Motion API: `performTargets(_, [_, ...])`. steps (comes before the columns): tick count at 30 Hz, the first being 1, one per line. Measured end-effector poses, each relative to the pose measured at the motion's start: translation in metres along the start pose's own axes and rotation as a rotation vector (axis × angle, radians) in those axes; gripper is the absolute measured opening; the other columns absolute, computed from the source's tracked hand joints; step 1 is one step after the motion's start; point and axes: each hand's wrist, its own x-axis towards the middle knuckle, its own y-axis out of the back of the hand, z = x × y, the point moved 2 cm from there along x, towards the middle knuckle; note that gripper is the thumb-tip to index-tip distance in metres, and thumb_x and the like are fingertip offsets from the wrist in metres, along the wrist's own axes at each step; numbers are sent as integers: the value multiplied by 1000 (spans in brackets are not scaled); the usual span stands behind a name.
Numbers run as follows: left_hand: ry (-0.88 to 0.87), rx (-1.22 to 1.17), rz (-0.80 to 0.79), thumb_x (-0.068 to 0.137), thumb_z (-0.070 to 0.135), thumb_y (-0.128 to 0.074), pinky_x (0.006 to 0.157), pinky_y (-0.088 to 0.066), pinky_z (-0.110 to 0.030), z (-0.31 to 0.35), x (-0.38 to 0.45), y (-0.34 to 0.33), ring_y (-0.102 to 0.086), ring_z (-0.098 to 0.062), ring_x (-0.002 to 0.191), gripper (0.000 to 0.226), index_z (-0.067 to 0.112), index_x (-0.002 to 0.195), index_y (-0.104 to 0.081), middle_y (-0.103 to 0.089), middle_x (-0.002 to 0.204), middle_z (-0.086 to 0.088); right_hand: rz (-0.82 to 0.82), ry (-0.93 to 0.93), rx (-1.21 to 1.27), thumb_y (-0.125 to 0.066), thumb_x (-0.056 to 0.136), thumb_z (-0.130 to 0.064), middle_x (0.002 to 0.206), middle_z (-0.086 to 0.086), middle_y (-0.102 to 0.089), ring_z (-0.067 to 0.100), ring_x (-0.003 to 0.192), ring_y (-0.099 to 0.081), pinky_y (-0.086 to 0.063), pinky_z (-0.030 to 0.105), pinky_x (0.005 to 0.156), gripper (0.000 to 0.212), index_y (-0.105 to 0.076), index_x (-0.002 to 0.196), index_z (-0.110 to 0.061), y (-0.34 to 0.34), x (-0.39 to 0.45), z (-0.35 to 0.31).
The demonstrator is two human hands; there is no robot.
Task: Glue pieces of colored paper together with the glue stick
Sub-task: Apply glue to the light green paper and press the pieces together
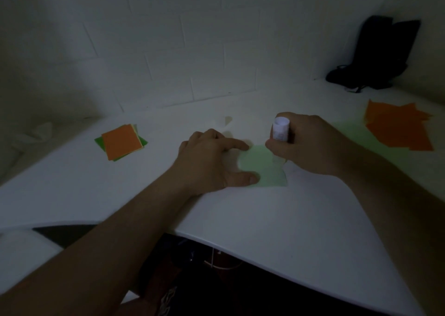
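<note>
One pale green sheet (265, 169) lies between the hands, its left part hidden under the left hand (212, 161), which presses it flat with straight fingers. Right hand (310, 144) grips one glue stick (280, 129), tip hidden against the sheet. Two paper piles: stack (120, 142) left of the hands, orange sheets (397, 128) right; counts unclear.

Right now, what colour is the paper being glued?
Pale green paper, seen in the head view.
</note>
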Motion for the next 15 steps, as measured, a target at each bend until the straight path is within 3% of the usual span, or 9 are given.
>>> performTargets(3, [-1,18,-3,50,100,-50,101,-36,-41,1,1,0,-42,-20,116,91,63,133,-47,-43,114,13,19,2,-82,-63,88,-42,70,1,-60,13,65,-57,-49,38,65,27,-52,78,-20,1,0,-2])
performTargets(9, [14,39,-22,47,100,-43,102,-35,-41,4,0,2,-41,-21,118,97,60,135,-49,-41,114,13,83,8,-133,-69,88,-28,64,5,-57,14,67,-53,-35,21,55,24,-52,76,-16,4,-1,-7])
performTargets(12, [15,48,-20,47,100,-42,104,-36,-42,5,-1,3,-42,-21,118,98,61,136,-49,-41,114,13,144,-22,-30,-67,87,-25,66,5,-58,15,66,-55,-35,20,54,20,-56,76,-13,5,2,-12])
performTargets(15, [13,60,-14,49,100,-41,102,-36,-42,5,-1,2,-41,-20,116,97,60,137,-48,-40,114,14,182,-57,144,-67,87,-28,69,-11,-61,-4,65,-58,-34,9,56,17,-55,76,-29,-2,7,-21])
